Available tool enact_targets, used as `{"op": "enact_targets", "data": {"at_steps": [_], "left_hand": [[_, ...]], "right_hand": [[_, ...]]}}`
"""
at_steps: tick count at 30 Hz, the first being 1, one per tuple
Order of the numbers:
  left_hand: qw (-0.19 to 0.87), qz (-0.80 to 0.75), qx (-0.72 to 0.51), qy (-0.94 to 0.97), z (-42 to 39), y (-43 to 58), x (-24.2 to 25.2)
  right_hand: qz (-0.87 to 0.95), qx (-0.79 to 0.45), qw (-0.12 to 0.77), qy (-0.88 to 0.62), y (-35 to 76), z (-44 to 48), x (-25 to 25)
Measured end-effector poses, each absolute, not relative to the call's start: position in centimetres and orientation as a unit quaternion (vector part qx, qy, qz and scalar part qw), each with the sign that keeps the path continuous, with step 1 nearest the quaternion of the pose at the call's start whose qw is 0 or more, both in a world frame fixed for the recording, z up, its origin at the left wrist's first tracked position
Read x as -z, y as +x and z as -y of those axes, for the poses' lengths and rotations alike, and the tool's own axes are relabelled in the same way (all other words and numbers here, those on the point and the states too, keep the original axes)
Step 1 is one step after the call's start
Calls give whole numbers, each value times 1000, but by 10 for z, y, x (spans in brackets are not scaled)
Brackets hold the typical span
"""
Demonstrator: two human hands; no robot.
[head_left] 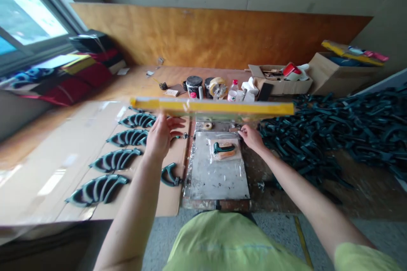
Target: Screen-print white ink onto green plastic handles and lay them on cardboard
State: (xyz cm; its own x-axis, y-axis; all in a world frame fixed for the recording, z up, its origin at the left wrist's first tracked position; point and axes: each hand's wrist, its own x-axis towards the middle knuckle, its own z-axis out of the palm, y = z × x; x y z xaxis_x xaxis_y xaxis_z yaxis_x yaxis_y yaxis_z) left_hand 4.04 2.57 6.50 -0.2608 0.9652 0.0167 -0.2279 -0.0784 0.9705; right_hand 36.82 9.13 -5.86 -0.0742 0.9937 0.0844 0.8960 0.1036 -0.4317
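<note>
Four fanned clusters (97, 190) of dark green curved pieces lie plainly on the cardboard (173, 203) to my left, and a further one shows only in part behind the yellow-edged bar (213, 108) crossing my view. Judging by how things lie, I count those as the share done, with the loose piece (171, 175) near the cardboard's right edge outside any fan. On my right a tangled heap (305, 139) of similar pieces spreads over the surface (365, 192), so more looks left than laid out. Between the two, one green piece (223, 150) rests on a plastic-wrapped pad (228, 154) on the metal plate (219, 182); I judge it partway along. The fingers of my left hand (160, 135) are spread apart over the cardboard, near a half-hidden piece (177, 137); whether they touch it I cannot tell. The thumb and forefinger of my right hand (252, 137) are nearly together by the plate's far right corner, and I cannot tell whether they pinch something small there
</note>
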Motion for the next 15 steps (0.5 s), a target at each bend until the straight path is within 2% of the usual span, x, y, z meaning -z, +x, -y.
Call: {"op": "enact_targets", "data": {"at_steps": [3,6,8,11,13,15], "left_hand": [[482,-474,-632,378,-39,41,-72],[467,-490,-645,355,-20,45,-52],[522,-526,-576,345,7,56,-25],[661,-556,-394,314,50,83,21],[694,-549,-380,270,71,98,46],[681,-559,-414,230,86,98,63]], "right_hand": [[809,-144,163,-546,356,-61,88],[849,-107,143,-498,342,-47,91],[851,-97,146,-495,329,-40,82],[867,-88,176,-457,300,-12,65],[897,-98,184,-391,282,14,57],[918,-130,181,-327,280,34,55]]}}
